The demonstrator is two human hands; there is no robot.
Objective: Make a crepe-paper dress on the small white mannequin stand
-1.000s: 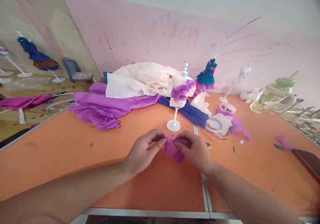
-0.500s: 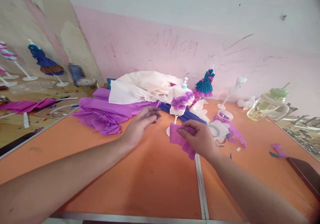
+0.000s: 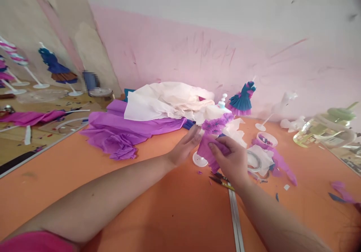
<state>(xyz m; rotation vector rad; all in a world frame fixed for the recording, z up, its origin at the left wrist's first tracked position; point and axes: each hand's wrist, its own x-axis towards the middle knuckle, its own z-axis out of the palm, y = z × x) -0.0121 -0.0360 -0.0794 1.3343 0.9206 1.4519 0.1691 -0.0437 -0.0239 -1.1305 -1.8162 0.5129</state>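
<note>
A small dress form (image 3: 211, 113) on a white round base (image 3: 199, 160) stands in front of me, wrapped in white with purple paper flowers (image 3: 216, 124) across it. Between the thumb and fingers of my right hand (image 3: 232, 158) is a purple crepe paper piece (image 3: 205, 148), held against the form just below the flowers. My left hand (image 3: 184, 147) reaches to the form's left side with its fingers stretched out; I cannot tell whether the fingertips touch it. Under my right hand lie thread snips (image 3: 221, 181), partly covered.
Purple crepe paper (image 3: 121, 132) and white paper (image 3: 163, 100) are heaped behind my left hand. To the right are a tape roll (image 3: 254, 161), a small pink tub (image 3: 266, 139) and a green-lidded jug (image 3: 324, 128). A teal-dressed form (image 3: 241, 100) stands at the back.
My right hand has raised the purple crepe paper to the form, below the flowers. My left hand has moved right, up to the form's side. The snips have come into view.
</note>
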